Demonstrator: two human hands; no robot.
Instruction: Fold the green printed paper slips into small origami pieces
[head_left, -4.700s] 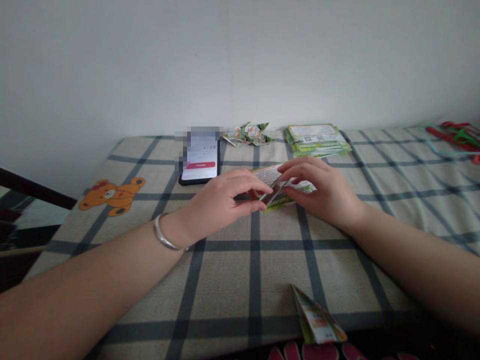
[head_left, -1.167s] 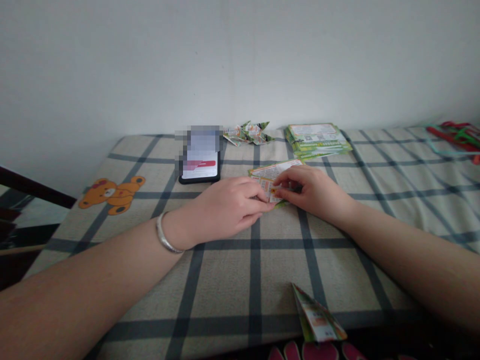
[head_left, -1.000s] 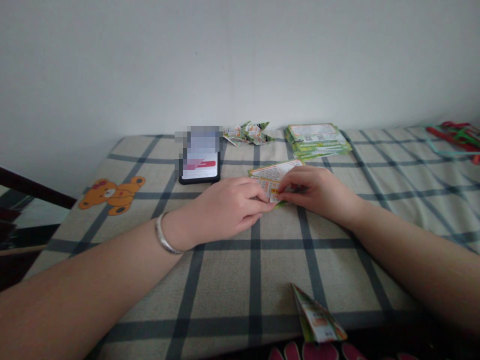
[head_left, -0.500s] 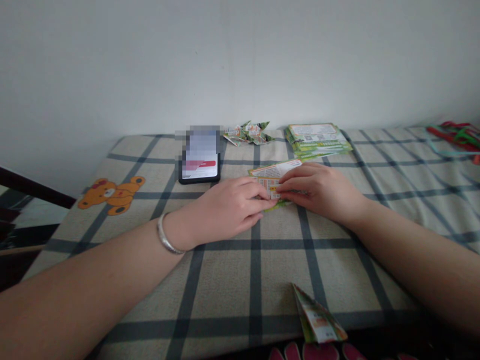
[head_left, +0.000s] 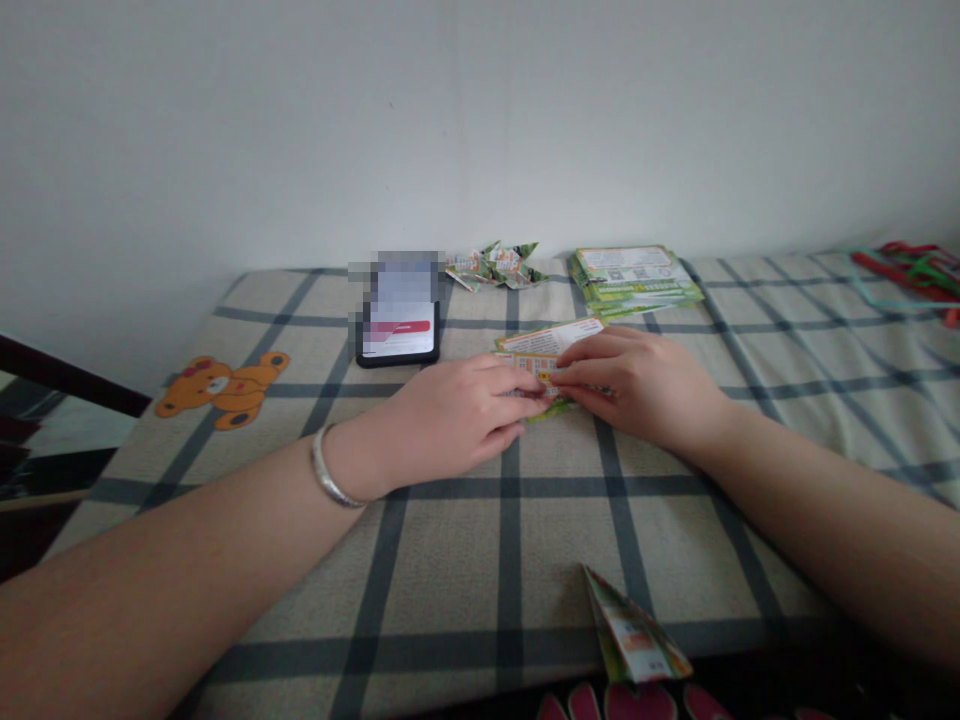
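Observation:
A partly folded printed leaflet (head_left: 553, 341), green, white and orange, lies on the checked tablecloth (head_left: 450, 570) between my hands. My left hand (head_left: 461, 412) comes in from the left, a silver bangle on its wrist, its fingers bunched on the leaflet's near left part. From the other side my right hand (head_left: 645, 390) grips the right part, its fingers pressed together. Both sets of fingertips almost meet over the paper and cover its near middle. A folded paper triangle (head_left: 634, 630) of similar print lies at the table's near edge.
A phone (head_left: 401, 310) with a lit, partly blurred screen lies beyond my left hand. Beside it are pointed folded paper pieces (head_left: 499, 266). A stack of leaflets (head_left: 637, 275) lies by the wall, and a tray (head_left: 900, 293) with red and green items stands far right.
My fingers have shifted very slightly on the leaflet. Both hands stay in the same place, and nothing else has moved.

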